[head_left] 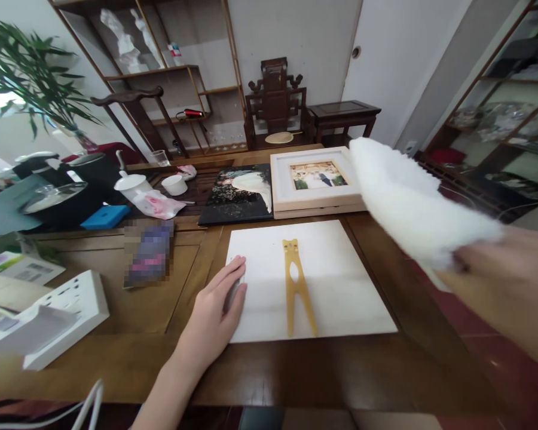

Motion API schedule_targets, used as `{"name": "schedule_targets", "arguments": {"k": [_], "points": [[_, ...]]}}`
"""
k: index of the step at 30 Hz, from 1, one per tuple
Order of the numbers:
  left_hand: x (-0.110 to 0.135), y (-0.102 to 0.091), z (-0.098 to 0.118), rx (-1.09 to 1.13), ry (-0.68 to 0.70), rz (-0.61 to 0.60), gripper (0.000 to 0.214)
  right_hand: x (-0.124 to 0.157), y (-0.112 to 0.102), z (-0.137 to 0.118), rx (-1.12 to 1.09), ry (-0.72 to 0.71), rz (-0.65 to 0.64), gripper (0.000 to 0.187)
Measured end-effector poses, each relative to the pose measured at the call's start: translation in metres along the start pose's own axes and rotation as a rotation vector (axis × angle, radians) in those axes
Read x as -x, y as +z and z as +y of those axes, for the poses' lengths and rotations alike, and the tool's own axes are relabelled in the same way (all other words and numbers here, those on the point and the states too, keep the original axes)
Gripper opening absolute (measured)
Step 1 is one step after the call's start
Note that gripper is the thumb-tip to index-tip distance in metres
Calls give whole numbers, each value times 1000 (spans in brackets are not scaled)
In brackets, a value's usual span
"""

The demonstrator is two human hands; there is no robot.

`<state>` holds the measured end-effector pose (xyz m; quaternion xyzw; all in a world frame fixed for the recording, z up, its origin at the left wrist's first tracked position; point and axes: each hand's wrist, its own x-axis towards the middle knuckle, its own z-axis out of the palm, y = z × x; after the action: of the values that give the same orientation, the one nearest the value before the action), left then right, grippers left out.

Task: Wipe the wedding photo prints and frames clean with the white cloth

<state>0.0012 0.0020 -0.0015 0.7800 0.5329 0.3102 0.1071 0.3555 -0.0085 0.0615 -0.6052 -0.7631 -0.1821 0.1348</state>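
Observation:
My left hand [216,307] lies along the left edge of a white board [341,292], its fingers stretched out and the thumb apart from them. Something greyish shows between thumb and fingers; I cannot make it out. Flat on the board is a pair of yellow tongs [291,280] with an animal-shaped head and spread legs. At the right, my right hand [497,272] grips a soft white cloth [399,191] in the air, above and beyond the board's right side. Motion blurs this hand, and most of its fingers are hidden.
Behind the board lie a framed photo [280,173] and a dark picture panel [222,194]. To the left are a white power strip [89,298], a blue box [105,216], white cups [174,185] and a dark pot [89,203]. A wooden chair [275,95] stands beyond the table.

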Motion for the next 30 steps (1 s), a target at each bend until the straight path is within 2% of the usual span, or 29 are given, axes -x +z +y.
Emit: {"name": "schedule_targets", "arguments": {"k": [3,6,11,14,18,21,26,28,30], "points": [[0,-1,1,1,-9,-7,32,-4,12,-34,-4,-281,116,30],[0,-1,1,4,-6,-10,32,-11,29,-61,-152,-433,9,22],[0,-1,2,5,-11,-16,33,-21,46,-74,-362,-456,-76,20],[0,-1,2,4,-14,-19,33,-28,51,-72,-358,-443,-149,17],[0,-1,2,2,-8,-17,33,-33,56,-71,-330,-421,-198,25],[1,0,1,6,1,-8,33,-24,51,-75,-373,-452,-221,28],[2,-1,1,-1,-3,-18,32,13,19,-84,-530,-612,-350,34],[1,-1,1,-8,-4,-21,32,22,11,-84,-557,-679,-374,44],[1,-1,1,-10,-5,-23,32,20,12,-82,-564,-686,-382,56]]}}
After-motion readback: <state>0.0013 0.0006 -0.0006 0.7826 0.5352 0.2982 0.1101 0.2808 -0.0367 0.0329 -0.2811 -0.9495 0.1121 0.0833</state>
